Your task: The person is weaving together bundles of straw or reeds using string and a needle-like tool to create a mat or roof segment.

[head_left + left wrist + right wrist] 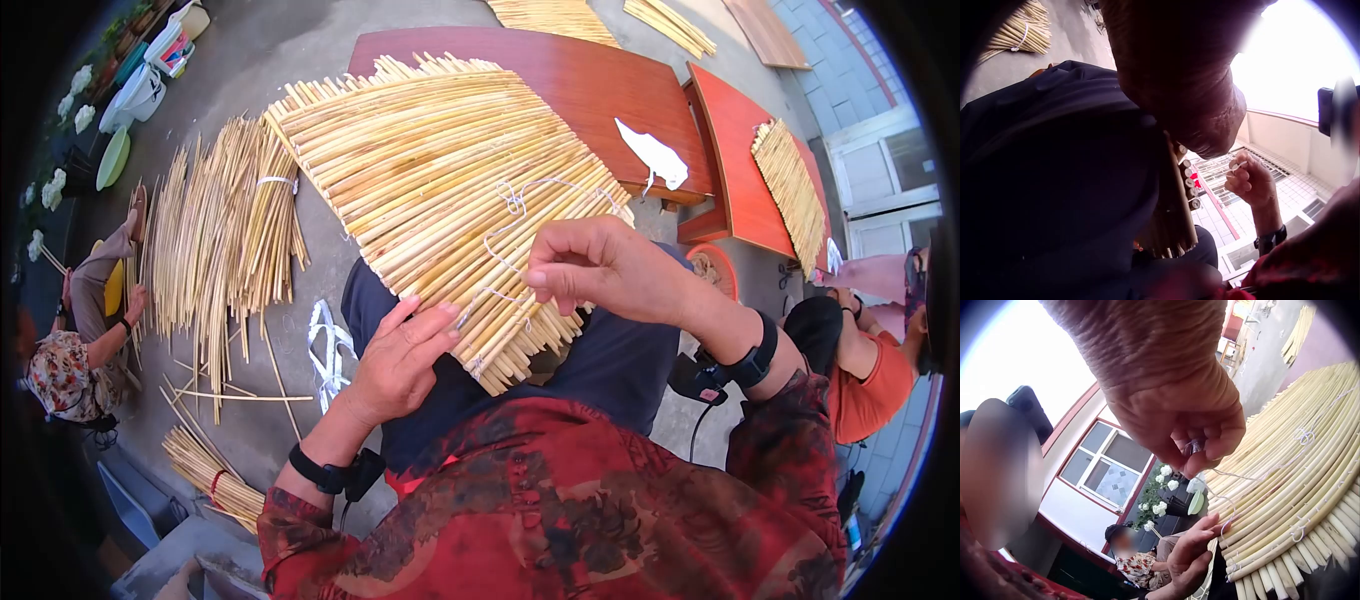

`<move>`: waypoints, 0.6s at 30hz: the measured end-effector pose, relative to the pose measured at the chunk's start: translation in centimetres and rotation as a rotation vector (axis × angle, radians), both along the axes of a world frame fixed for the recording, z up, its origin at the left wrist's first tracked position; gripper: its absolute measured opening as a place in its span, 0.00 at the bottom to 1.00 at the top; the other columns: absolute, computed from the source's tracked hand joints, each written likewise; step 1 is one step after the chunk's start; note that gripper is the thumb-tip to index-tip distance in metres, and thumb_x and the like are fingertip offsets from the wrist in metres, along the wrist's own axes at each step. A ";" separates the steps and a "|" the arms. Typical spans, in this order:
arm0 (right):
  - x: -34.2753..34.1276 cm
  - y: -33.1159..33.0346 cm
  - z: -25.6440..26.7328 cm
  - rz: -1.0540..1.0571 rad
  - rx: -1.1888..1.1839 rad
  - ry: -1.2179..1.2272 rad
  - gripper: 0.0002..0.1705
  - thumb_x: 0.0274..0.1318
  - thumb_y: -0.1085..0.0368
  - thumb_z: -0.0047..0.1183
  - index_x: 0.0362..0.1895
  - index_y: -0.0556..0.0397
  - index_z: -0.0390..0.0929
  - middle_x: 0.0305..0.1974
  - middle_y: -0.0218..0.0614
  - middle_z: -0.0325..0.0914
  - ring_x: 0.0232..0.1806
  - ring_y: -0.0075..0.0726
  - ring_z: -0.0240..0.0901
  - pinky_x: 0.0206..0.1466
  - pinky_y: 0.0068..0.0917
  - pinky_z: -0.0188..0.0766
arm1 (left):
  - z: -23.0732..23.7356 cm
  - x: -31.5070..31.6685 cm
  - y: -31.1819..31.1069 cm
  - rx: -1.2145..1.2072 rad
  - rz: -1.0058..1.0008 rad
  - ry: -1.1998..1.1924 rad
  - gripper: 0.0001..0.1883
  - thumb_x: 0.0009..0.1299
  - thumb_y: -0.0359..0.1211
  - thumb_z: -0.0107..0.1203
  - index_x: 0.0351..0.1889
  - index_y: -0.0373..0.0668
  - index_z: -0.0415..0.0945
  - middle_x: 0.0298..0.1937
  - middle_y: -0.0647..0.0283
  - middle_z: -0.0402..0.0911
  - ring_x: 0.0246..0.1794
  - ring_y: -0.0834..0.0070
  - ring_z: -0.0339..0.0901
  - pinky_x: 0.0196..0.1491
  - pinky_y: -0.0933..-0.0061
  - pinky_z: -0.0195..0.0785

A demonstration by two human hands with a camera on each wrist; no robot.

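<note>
A mat of pale reed stalks laid side by side slants across the person's lap and leans on the table in front. White string is stitched through its right part and lies over it in loose loops. The left hand rests at the mat's near left edge, fingers stretched over the stalk ends. Above the near part of the mat, the right hand pinches the white string between thumb and fingers. In the right wrist view, a strand runs from those fingertips down to the mat beside the left fingertips.
Loose reed stalks and a tied bundle lie on the floor at left. A reddish table stands ahead, with a white cloth at its edge. Other people sit at left and right. An orange basin stands near the right knee.
</note>
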State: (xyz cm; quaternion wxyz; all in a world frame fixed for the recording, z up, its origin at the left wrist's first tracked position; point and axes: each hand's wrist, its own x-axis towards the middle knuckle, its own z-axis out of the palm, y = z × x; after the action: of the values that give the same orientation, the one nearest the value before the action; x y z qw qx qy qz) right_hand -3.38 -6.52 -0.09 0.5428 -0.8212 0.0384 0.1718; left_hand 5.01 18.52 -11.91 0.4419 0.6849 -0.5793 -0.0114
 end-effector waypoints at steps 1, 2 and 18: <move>-1.0 0.2 -0.5 0.080 -0.195 -0.069 0.10 0.56 0.61 0.52 0.32 0.55 0.75 0.22 0.39 0.75 0.25 0.41 0.74 0.30 0.34 0.69 | 0.5 0.0 -0.1 -0.007 -0.007 -0.012 0.23 0.48 0.15 0.50 0.45 0.36 0.72 0.53 0.50 0.74 0.55 0.60 0.72 0.57 0.58 0.62; -1.7 0.7 -1.1 0.120 -0.239 -0.089 0.09 0.55 0.61 0.52 0.32 0.54 0.75 0.22 0.42 0.75 0.26 0.46 0.74 0.31 0.36 0.69 | 1.1 -0.2 -0.2 -0.008 0.028 0.037 0.22 0.49 0.15 0.50 0.45 0.35 0.71 0.51 0.50 0.74 0.53 0.60 0.73 0.55 0.59 0.64; -5.2 -2.3 -3.3 -0.001 -0.196 -0.325 0.09 0.53 0.61 0.54 0.35 0.51 0.79 0.31 0.40 0.77 0.35 0.47 0.75 0.36 0.36 0.70 | 6.5 -0.3 -2.8 0.192 -0.011 0.371 0.03 0.63 0.24 0.56 0.34 0.36 0.76 0.26 0.66 0.75 0.24 0.81 0.71 0.27 0.78 0.63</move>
State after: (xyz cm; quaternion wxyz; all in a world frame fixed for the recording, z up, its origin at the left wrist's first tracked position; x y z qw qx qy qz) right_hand -8.55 -8.86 -3.42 0.4593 -0.8871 -0.0326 0.0319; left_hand 4.74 15.68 -5.39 0.4736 0.7069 -0.4879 -0.1947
